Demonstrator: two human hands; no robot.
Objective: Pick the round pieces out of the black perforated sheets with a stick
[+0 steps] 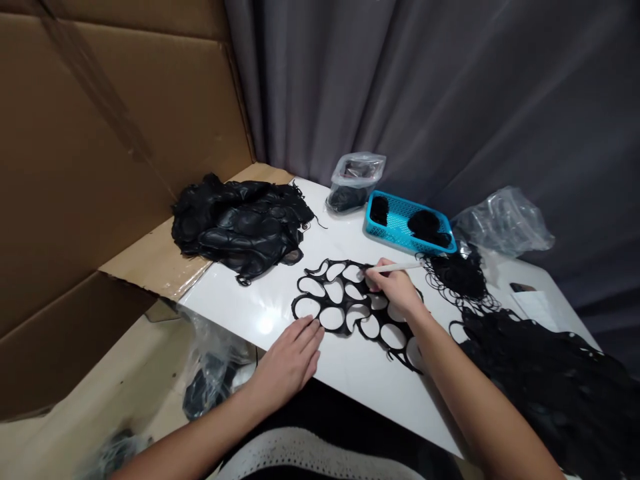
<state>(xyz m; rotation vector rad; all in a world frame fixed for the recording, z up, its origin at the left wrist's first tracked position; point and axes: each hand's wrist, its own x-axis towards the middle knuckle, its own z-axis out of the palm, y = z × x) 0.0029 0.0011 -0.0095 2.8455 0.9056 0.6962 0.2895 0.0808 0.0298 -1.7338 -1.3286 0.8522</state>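
A black, leather-like sheet [346,303] full of round and oval holes lies flat on the white table [240,300]. The table's surface shows through the holes. With fingers stretched out together, my left hand [293,353] rests on the near left edge of this sheet. My right hand [397,291] is closed round a slim white pen-like tool [405,266], over the sheet's far side. The tool's shaft points to the right, and its other end is hidden by my fingers. Part of the sheet is covered by my right hand and forearm.
A crumpled black pile [245,223] sits at the left, by a cardboard box [125,120]. Behind are a filled clear bag [350,190], a blue basket [393,233] with black pieces and another plastic bag [510,220]. More black holed material [560,380] covers the right.
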